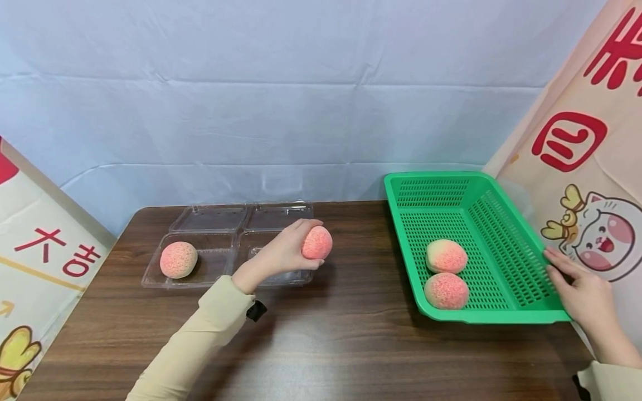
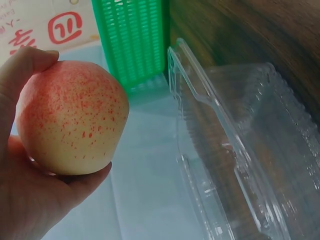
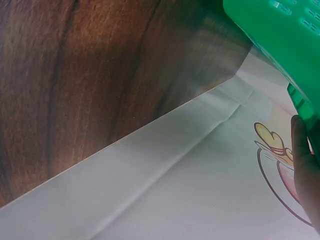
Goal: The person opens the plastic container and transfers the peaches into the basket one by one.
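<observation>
— So, what is being held by the left hand (image 1: 281, 253)?

— One pink peach (image 1: 317, 243) is clasped between its thumb and fingers, lifted above the tabletop (image 1: 341, 345) at the right end of the clear container (image 1: 215, 263). In the left wrist view, its paler yellow side is seen, flecked with red.

— Is anything kept in that container?

— Its left compartment is occupied by a speckled peach (image 1: 179, 260), and its lid (image 1: 218, 218) is laid open behind, toward the pale blue cloth (image 1: 321, 122).

— And the right hand (image 1: 584, 289)?

— By that one, the right rim of the green basket (image 1: 494, 317) is gripped. Inside, near the left front corner, a rear peach (image 1: 446, 255) and a front peach (image 1: 446, 291) are set one behind the other, touching.

— What is hung at the sides?

— Printed cloth is seen on both: a right banner (image 1: 592, 184) beside the basket, a left banner (image 1: 40, 250) across from it.
</observation>
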The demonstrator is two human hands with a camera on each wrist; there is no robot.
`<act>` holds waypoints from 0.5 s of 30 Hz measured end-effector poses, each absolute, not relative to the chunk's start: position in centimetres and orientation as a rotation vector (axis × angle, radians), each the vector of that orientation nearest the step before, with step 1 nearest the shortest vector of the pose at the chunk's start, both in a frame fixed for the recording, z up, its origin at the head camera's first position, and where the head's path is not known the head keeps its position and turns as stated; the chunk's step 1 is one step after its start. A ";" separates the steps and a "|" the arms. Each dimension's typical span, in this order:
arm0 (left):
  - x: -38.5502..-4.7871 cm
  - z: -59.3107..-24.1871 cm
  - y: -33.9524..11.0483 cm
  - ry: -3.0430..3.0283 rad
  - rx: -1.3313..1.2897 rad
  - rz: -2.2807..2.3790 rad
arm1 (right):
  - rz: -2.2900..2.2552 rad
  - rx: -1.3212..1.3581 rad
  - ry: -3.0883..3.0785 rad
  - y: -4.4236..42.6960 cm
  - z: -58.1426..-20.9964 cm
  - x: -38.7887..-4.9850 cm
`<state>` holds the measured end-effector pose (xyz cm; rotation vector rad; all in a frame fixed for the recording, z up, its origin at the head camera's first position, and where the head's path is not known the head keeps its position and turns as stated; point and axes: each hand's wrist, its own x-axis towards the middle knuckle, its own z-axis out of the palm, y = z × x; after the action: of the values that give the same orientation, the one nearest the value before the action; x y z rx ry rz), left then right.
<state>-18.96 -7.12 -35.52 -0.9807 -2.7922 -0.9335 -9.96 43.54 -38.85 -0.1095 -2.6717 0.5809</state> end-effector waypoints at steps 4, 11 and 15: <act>-18.9 -35.5 -6.7 -2.800 -0.976 -0.940 | 0.595 -0.098 -2.659 43.6 -38.9 -10.0; -18.7 -35.2 -6.1 -2.791 -0.990 -0.943 | 0.594 -0.075 -2.631 43.8 -39.0 -10.1; -18.6 -35.1 -5.7 -2.790 -0.990 -0.948 | 0.593 -0.071 -2.634 43.8 -39.1 -10.1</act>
<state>-18.58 -5.71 -35.09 -0.9900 -2.7904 -0.9477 -10.06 43.80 -39.07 -0.0706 -2.6344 0.5929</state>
